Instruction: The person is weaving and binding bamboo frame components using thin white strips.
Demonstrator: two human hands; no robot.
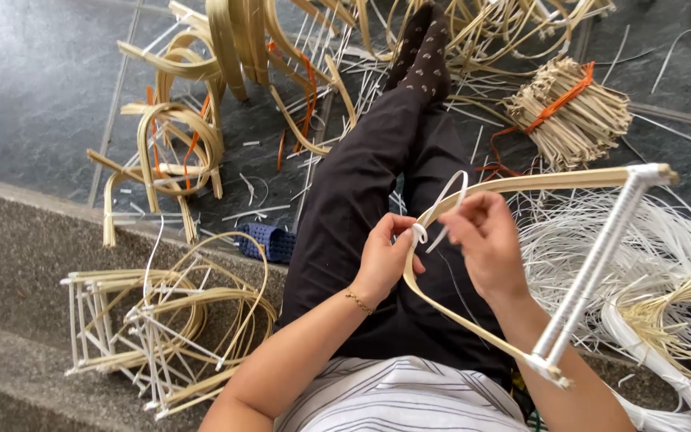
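Note:
A bent cane frame (545, 181) shaped like a D lies across my lap, its straight side (593, 268) wrapped in white plastic strip. My left hand (384, 258) grips the curved end of the frame where a white strip is knotted round it. My right hand (483, 240) pinches the loose white strip (447, 194), which loops up above the frame between both hands. A thin bracelet sits on my left wrist.
I sit on a stone step, legs in dark trousers stretched onto the grey floor. Finished cane frames (153, 320) lie at my left, bent cane pieces (177, 136) beyond, a tied bundle of cane sticks (569, 112) at upper right, loose white strips (665, 264) at right.

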